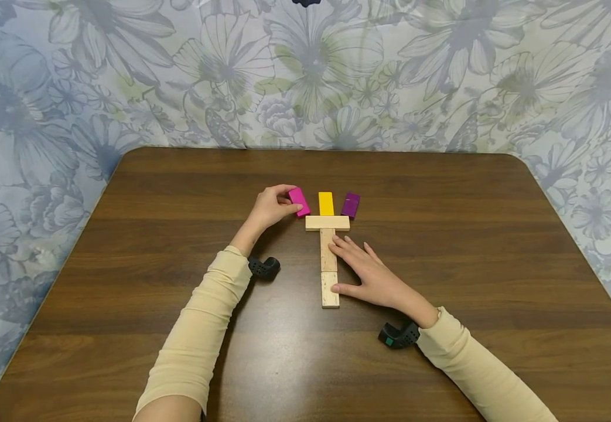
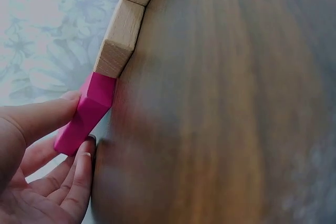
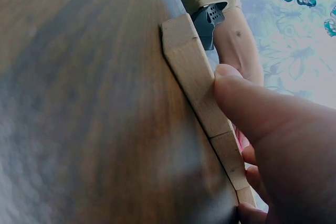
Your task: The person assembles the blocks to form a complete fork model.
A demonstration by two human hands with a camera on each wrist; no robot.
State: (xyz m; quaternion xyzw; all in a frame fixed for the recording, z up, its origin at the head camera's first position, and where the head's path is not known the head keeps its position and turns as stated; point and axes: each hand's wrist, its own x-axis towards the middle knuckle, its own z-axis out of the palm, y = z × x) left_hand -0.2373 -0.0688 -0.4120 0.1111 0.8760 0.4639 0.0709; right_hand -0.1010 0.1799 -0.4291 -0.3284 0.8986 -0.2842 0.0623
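Observation:
My left hand [image 1: 272, 206] pinches a pink wooden block [image 1: 299, 201] between thumb and fingers, tilted at the left end of a plain crosswise block [image 1: 327, 223]. In the left wrist view the pink block [image 2: 86, 111] appears to meet a plain block's end. A yellow block [image 1: 326, 203] stands out from the crosswise block's far side, and a purple block [image 1: 351, 206] lies slanted near its right end. Two plain blocks run end to end toward me: the farther block [image 1: 327, 258] and the nearer block [image 1: 329, 298]. Thumb and fingertips of my spread right hand [image 1: 372, 280] rest on them.
The blocks lie on a brown wood-grain table [image 1: 468, 234] with rounded far corners. Behind it hangs a floral cloth [image 1: 305, 76]. A black wrist camera [image 1: 264, 268] sits beneath the left wrist, another black camera [image 1: 399, 335] beneath the right, both close above the tabletop.

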